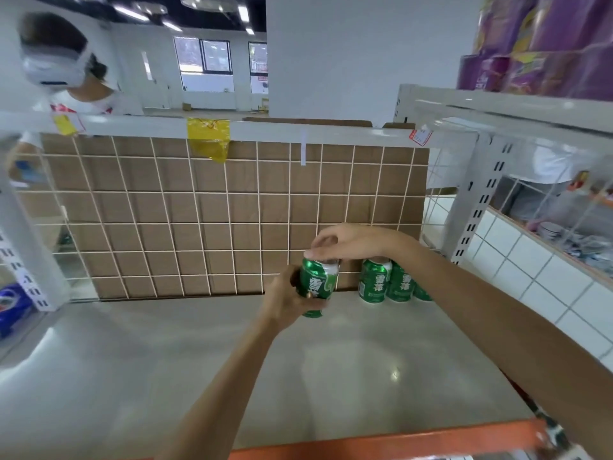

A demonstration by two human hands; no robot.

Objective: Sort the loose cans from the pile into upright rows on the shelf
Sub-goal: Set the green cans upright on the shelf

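Note:
A green can (317, 280) stands upright at the back of the grey shelf (166, 360), just left of the row. My left hand (285, 298) grips its lower body from the left. My right hand (345, 240) pinches its top rim from above. To its right, three green cans (374, 280) stand upright side by side against the wire-grid back panel (199, 210), the rightmost partly hidden behind my right forearm.
Brown cardboard (166, 234) backs the grid. A white upright post (464, 207) stands at the right, with white tiles beyond it. An orange shelf edge (381, 443) runs along the front. A person with a headset (56, 64) stands behind at the far left. Purple packages (544, 44) sit above right.

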